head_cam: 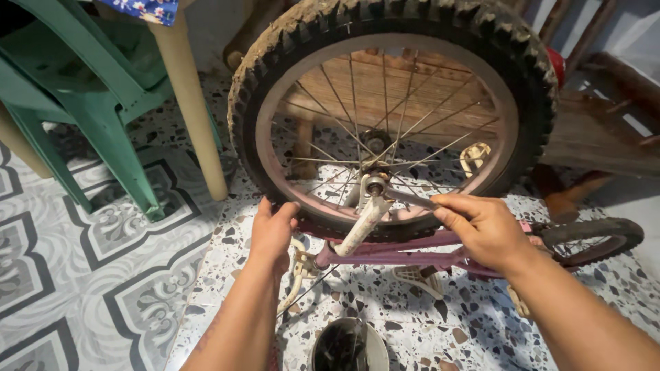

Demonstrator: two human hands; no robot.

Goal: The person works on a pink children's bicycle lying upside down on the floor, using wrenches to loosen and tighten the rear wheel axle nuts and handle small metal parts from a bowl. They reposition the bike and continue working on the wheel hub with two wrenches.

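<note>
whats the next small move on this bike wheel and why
Probably turn the wrench a bit further: the right hand holds its handle with the head on the axle nut, while the left hand braces the muddy tyre.

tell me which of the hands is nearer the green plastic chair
Left. The left hand rests on the tyre, to the right of the green plastic chair; the right hand grips a tool farther right.
</note>
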